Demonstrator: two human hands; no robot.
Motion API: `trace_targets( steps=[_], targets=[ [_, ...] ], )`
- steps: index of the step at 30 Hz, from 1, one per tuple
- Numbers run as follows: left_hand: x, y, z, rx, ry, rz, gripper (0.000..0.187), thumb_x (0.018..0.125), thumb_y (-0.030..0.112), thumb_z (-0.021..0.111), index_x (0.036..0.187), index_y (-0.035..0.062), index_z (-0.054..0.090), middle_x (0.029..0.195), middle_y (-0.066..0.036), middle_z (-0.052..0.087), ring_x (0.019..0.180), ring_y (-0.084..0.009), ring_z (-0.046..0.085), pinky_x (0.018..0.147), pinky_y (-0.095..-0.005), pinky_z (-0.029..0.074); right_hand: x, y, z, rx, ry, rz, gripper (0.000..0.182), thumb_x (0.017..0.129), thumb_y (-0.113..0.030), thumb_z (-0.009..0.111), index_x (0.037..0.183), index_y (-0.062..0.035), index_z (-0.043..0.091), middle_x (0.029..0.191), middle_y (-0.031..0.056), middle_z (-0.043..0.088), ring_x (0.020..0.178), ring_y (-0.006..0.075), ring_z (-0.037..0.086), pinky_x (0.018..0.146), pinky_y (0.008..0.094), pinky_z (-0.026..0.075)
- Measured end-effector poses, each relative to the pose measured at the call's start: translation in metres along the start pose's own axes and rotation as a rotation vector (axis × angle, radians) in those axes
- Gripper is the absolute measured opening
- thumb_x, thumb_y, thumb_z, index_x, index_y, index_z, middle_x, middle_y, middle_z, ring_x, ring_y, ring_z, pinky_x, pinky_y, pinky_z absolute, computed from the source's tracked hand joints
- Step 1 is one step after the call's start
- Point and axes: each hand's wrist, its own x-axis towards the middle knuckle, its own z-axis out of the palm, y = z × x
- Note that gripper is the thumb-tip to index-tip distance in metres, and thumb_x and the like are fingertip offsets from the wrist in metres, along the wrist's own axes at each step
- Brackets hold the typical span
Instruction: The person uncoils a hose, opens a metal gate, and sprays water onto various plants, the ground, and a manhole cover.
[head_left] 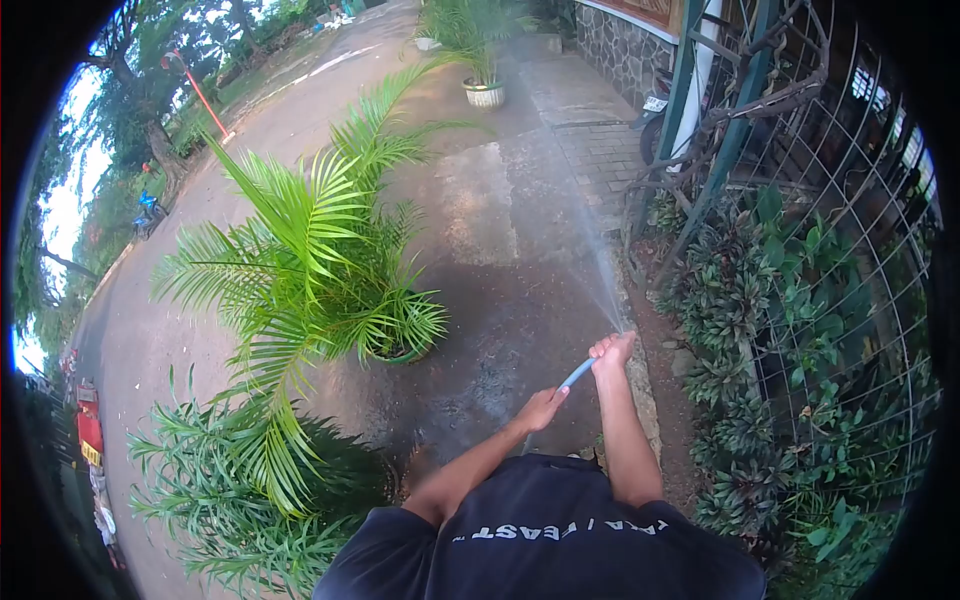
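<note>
A light blue-grey hose point(577, 374) runs between my two hands. My left hand point(543, 410) is closed round it, low and to the left. Farther forward, my right hand point(612, 350) grips the hose at its outlet end, and a fan of water point(603, 275) sprays forward from there. The spray passes over the wet paving towards a potted palm point(484, 93) in the distance. Below my left hand, part of the hose drops out of sight behind my dark shirt.
A large potted palm point(320, 260) and a leafy bush point(260, 490) stand at the left. A wire fence point(860, 280) with low plants point(740, 400) lines the right, beside a kerb point(643, 390). A parked motorbike point(655, 120) stands near a stone wall point(625, 55).
</note>
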Motion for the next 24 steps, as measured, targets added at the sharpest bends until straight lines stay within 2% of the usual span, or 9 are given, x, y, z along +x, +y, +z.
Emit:
trace_targets(
  steps=[6,12,19,24],
  targets=[
    [-0.004,0.009,-0.008,0.028,0.044,-0.025,0.062,0.095,0.056,0.034,0.082,-0.0017,0.054,0.067,-0.016,0.054,0.065,-0.0267,0.051,0.063,-0.0436,0.041,-0.006,0.001,0.009,-0.024,0.026,0.040,0.041,0.091,-0.045,0.030,0.060,-0.0176,0.026,0.049,-0.0022,0.022,0.037,0.0138,0.021,0.036,0.0294,0.021],
    [-0.005,0.024,-0.023,0.031,0.133,0.057,0.061,0.095,0.054,0.036,0.081,-0.0023,0.054,0.067,-0.019,0.054,0.064,-0.0290,0.051,0.062,-0.0448,0.041,-0.020,0.000,0.031,0.000,-0.102,-0.061,0.041,0.090,-0.044,0.030,0.060,-0.0176,0.028,0.049,-0.0024,0.023,0.037,0.0134,0.022,0.036,0.0293,0.021],
    [-0.013,0.015,-0.029,0.067,0.068,0.006,0.064,0.095,0.056,0.035,0.078,-0.0031,0.053,0.062,-0.018,0.052,0.061,-0.0282,0.048,0.060,-0.0457,0.039,-0.001,0.018,0.012,0.007,0.006,0.010,0.045,0.091,-0.049,0.031,0.060,-0.0169,0.026,0.048,-0.0017,0.024,0.036,0.0140,0.023,0.036,0.0295,0.022],
    [-0.016,0.023,-0.064,0.078,0.077,0.000,0.068,0.093,0.060,0.036,0.076,-0.0033,0.054,0.060,-0.014,0.052,0.059,-0.0254,0.049,0.059,-0.0441,0.040,-0.005,0.033,0.039,0.022,0.006,0.013,0.046,0.092,-0.050,0.029,0.060,-0.0172,0.023,0.049,-0.0016,0.023,0.037,0.0140,0.023,0.037,0.0293,0.021]
  ],
)
